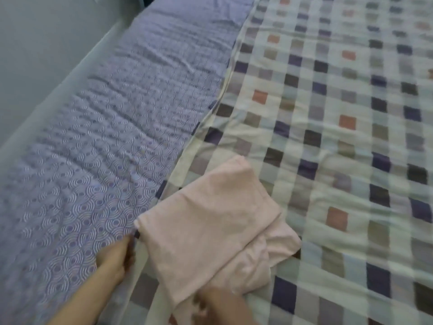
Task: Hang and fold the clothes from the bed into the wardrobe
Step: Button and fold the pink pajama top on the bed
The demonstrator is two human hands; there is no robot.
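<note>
Upper left of the frame, a grey wall (35, 43) runs down beside the bed (58, 99), which fills the rest of your view. The left part of the bed is covered by a purple sheet (89, 179) with a pattern of white rings, wrinkled along its length. The whole picture is somewhat blurred.

At lower left, your left hand (114, 259) reaches in from the bottom edge and lies on the bed where the purple sheet meets the pale border of the blanket. Its fingers are bent and sit just beside the left corner of the pink garment (206, 221). I cannot tell whether they pinch that corner, the blanket's border, or nothing.

The pink garment lies at lower centre, folded into a rough rectangle set at a slant. It rests on the blanket's left edge, with a second layer of the same cloth sticking out under its right side.

At the bottom edge, just right of centre, your right hand (218, 306) touches the near end of the garment. It is too smeared to say whether its fingers are closed on the cloth or lie flat on it.

The right part of the frame is the checked blanket (339, 137), pale with dark blue, grey, brown and orange squares, spread flat over the bed.
</note>
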